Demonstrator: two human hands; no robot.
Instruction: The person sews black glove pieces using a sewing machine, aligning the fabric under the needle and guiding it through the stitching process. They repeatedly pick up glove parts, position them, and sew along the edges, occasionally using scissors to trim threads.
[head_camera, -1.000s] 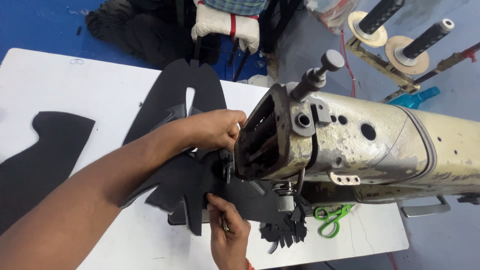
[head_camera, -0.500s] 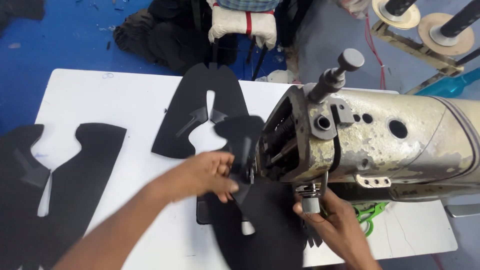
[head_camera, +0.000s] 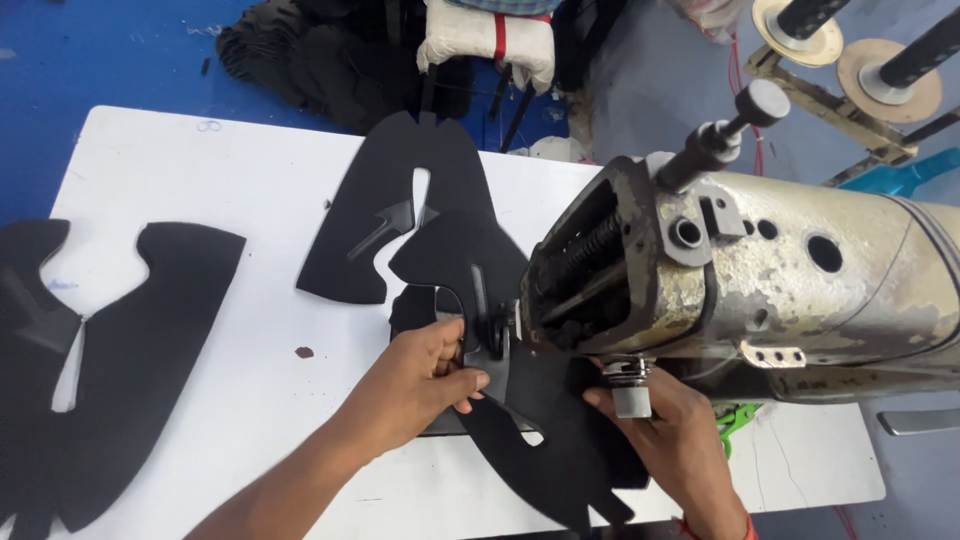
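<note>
My left hand (head_camera: 420, 375) grips a black cut fabric piece (head_camera: 545, 440) just left of the needle area of a worn grey sewing machine (head_camera: 780, 280). My right hand (head_camera: 675, 425) presses the same piece down under the machine head, beside the metal presser bar (head_camera: 630, 395). The piece lies partly under the head and runs toward the table's front edge. Another black shaped piece (head_camera: 400, 210) lies flat behind it, partly overlapped by the folded-up part of the held one.
A white table (head_camera: 200, 330) carries a stack of large black cut pieces (head_camera: 110, 360) at the left. Green-handled scissors (head_camera: 735, 415) peek out under the machine. Thread spool holders (head_camera: 850, 50) stand at the back right. Black material is heaped on the blue floor behind.
The view has shifted slightly. Both hands stay on the black piece at the needle; my left hand has moved closer to the machine head and the piece has turned a little.
</note>
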